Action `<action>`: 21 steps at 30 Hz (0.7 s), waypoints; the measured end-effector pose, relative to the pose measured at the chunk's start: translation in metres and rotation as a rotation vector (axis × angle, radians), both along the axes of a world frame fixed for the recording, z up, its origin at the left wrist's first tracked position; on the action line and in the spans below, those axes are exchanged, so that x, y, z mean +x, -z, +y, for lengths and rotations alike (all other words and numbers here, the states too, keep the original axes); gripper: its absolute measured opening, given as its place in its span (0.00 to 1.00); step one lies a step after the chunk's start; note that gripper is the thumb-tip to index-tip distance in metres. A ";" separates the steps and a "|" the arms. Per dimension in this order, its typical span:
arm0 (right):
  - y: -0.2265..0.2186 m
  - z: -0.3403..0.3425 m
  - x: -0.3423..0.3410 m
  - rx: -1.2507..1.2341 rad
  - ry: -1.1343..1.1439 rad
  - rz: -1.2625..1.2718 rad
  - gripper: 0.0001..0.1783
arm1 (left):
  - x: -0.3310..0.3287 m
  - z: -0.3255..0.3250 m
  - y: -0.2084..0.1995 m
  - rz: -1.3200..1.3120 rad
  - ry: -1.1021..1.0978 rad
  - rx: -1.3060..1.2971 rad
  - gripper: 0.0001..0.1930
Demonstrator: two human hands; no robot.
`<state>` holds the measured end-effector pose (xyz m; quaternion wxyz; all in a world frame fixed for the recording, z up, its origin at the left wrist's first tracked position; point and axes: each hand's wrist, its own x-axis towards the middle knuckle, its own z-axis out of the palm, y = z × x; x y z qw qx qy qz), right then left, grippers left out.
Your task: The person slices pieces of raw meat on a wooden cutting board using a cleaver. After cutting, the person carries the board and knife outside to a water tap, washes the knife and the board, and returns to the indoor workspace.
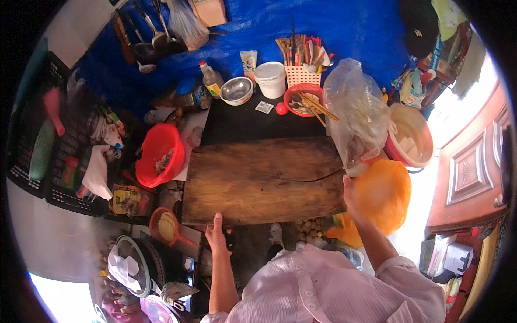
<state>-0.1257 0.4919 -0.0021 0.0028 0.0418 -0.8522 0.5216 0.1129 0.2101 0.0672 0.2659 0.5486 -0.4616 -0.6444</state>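
A wide wooden cutting board [264, 180] with a dark crack toward its right side lies across the near part of a black tabletop. My left hand [217, 237] is at the board's near edge, left of the middle, thumb up against the wood and fingers mostly hidden below. At the right end, my right hand [353, 196] closes around the board's edge, its fingers partly out of sight. Nothing rests on the wood. Close by my right hand are an orange plastic bag [385, 188] and a clear plastic bag [355, 113].
Left of the board is a red basin [156, 153] with food inside. Behind it stand a metal bowl [237, 91], a white bucket [270, 81] and a red bowl [304, 97] with chopsticks. A pale tub [412, 134] stands at right; a rice cooker [132, 266] at lower left.
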 end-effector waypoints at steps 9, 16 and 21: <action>0.106 0.008 -0.042 -0.110 0.083 -0.014 0.28 | -0.033 -0.044 0.056 -0.175 0.160 0.050 0.22; 0.068 -0.043 -0.037 0.258 0.159 0.041 0.27 | -0.015 -0.117 0.112 -0.447 0.492 -0.348 0.22; 0.085 -0.034 -0.060 0.185 0.198 0.145 0.29 | 0.051 -0.130 0.105 -0.433 0.585 -0.326 0.09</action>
